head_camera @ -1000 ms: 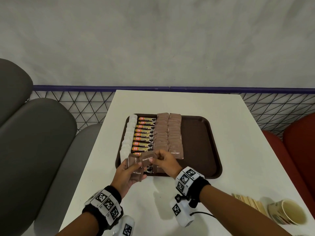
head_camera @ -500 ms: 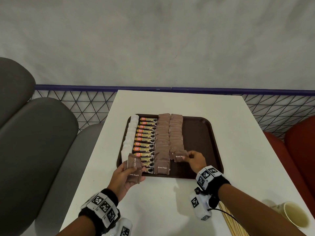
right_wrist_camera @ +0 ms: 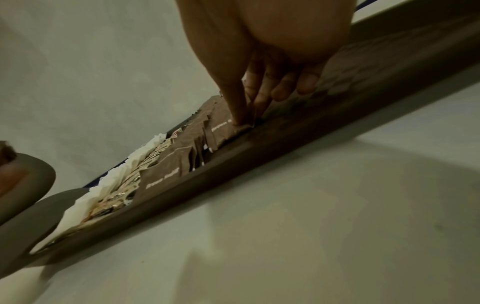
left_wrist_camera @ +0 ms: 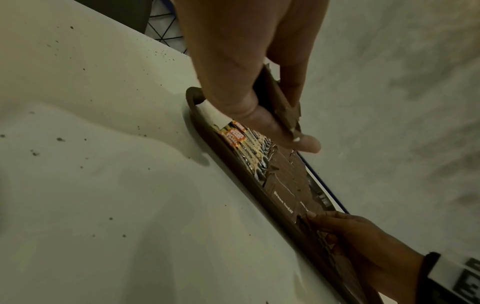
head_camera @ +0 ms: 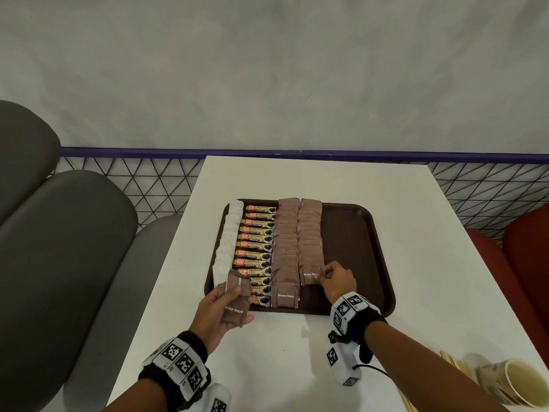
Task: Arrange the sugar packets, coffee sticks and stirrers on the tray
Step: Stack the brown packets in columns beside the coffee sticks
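A dark brown tray [head_camera: 350, 248] on the white table holds a column of white sugar packets [head_camera: 230, 233], a column of coffee sticks [head_camera: 258, 242] and two columns of brown sugar packets [head_camera: 286, 233]. My left hand [head_camera: 237, 303] grips a small stack of brown sugar packets [head_camera: 234, 310] over the tray's near left corner; the left wrist view shows the stack [left_wrist_camera: 281, 107] between thumb and fingers. My right hand [head_camera: 323, 275] pinches one brown sugar packet [head_camera: 309, 275] at the near end of the right column. The right wrist view shows thumb and finger on that packet's [right_wrist_camera: 223, 129] corner.
Wooden stirrers [head_camera: 448, 362] lie at the table's near right edge beside a tipped paper cup [head_camera: 511, 382]. The right half of the tray is bare. Grey seats stand to the left, red seats to the right, and a wire-mesh rail runs behind the table.
My right hand took one packet from the stack in my left hand and carried it right to the near end of the right column. The left hand stayed put.
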The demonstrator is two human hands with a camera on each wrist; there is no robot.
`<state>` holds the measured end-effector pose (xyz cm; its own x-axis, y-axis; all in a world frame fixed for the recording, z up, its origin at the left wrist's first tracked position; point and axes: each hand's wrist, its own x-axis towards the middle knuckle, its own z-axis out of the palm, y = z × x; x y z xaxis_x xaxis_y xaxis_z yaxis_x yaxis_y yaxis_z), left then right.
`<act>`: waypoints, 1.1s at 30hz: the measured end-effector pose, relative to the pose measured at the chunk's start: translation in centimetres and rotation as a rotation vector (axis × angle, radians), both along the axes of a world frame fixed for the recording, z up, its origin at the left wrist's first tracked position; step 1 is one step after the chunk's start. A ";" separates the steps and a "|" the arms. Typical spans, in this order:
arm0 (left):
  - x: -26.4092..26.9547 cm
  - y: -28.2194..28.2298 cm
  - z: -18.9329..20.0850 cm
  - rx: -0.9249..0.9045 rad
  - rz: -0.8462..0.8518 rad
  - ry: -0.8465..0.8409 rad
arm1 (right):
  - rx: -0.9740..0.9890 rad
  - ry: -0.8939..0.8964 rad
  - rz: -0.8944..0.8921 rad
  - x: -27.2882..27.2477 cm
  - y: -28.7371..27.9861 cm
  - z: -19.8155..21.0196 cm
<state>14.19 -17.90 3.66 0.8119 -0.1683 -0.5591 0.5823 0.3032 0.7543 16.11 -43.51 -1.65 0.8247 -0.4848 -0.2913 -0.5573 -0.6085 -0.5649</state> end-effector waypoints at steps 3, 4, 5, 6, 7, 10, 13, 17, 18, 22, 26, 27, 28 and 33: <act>0.1 0.0 0.0 0.020 -0.014 -0.008 | -0.010 0.000 -0.006 0.1 0.1 0.0; 0.1 0.0 0.0 0.025 -0.017 -0.008 | -0.017 -0.007 -0.005 0.1 0.2 0.1; 0.1 0.0 0.0 0.031 -0.019 -0.006 | -0.023 -0.026 -0.011 0.0 0.2 0.2; 0.1 -0.1 0.0 0.038 -0.016 -0.005 | -0.029 -0.051 -0.026 -0.1 0.3 0.3; 0.1 -0.2 0.0 0.042 -0.012 -0.005 | -0.037 -0.082 -0.047 -0.3 0.5 0.5; 0.0 -0.5 0.3 0.050 -0.012 -0.024 | -0.061 -0.197 -0.058 -0.6 1.4 1.1; -0.2 -0.7 0.5 0.061 -0.030 -0.041 | 0.049 -0.289 0.066 -0.8 2.8 2.3; -0.3 -0.8 0.8 0.042 -0.048 -0.057 | 0.311 -0.366 0.247 -1.2 5.4 2.9; -0.4 -0.8 0.8 0.041 -0.052 -0.062 | 0.389 -0.367 0.275 -1.2 6.0 3.0; -0.6 -1.1 1.1 0.046 -0.078 -0.083 | 0.650 -0.249 0.408 -1.4 7.9 4.3; -1.0 -0.9 1.2 0.060 -0.090 -0.088 | 0.755 -0.223 0.472 -1.6 8.9 4.4; -1.0 -0.9 1.2 0.068 -0.091 -0.090 | 0.774 -0.219 0.463 -1.5 8.9 4.4; -1.1 -0.9 1.3 0.079 -0.095 -0.093 | 0.790 -0.208 0.454 -1.5 8.8 4.5; -1.2 -0.7 1.4 0.151 -0.118 -0.125 | 0.880 -0.121 0.425 -1.4 7.9 4.9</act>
<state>13.03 -18.55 5.11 0.8562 -0.1886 -0.4809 0.5058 0.1169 0.8547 14.68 -35.57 3.28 0.9283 0.2083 -0.3081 -0.2978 -0.0800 -0.9513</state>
